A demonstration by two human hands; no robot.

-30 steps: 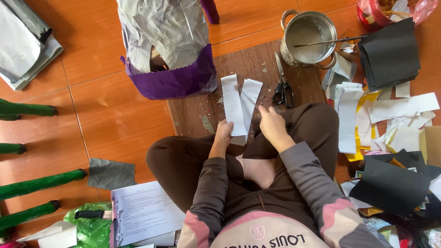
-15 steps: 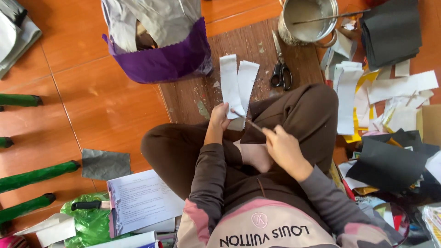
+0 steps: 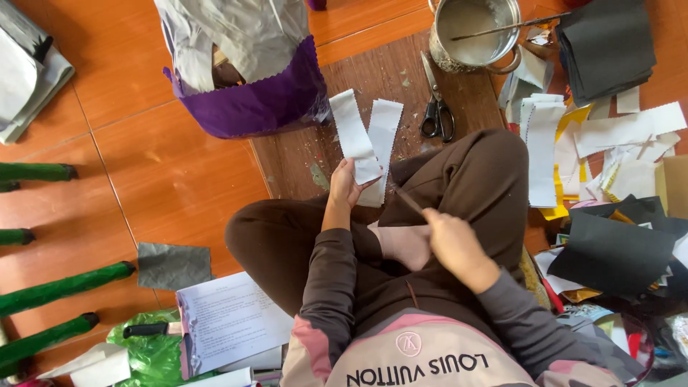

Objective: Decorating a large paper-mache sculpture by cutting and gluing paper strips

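Observation:
I sit cross-legged on the floor. My left hand (image 3: 344, 185) grips the near end of a white paper strip (image 3: 354, 136) that lies on a brown wooden board (image 3: 387, 79). A second white strip (image 3: 382, 140) lies beside it. My right hand (image 3: 453, 242) rests over my lap and holds a thin dark stick (image 3: 410, 201) that points toward the strips. Black scissors (image 3: 436, 107) lie shut on the board beyond the strips.
A metal pot (image 3: 474, 32) with a stick across it stands at the back. A purple bag (image 3: 247, 93) of grey sheets sits back left. Stacks of black paper (image 3: 605, 43) and white strips (image 3: 543, 143) lie to the right. Green sticks (image 3: 61, 287) lie left.
My right hand has drawn back from the strips to my lap, now holding the thin stick. My left hand stays on the strip's near end.

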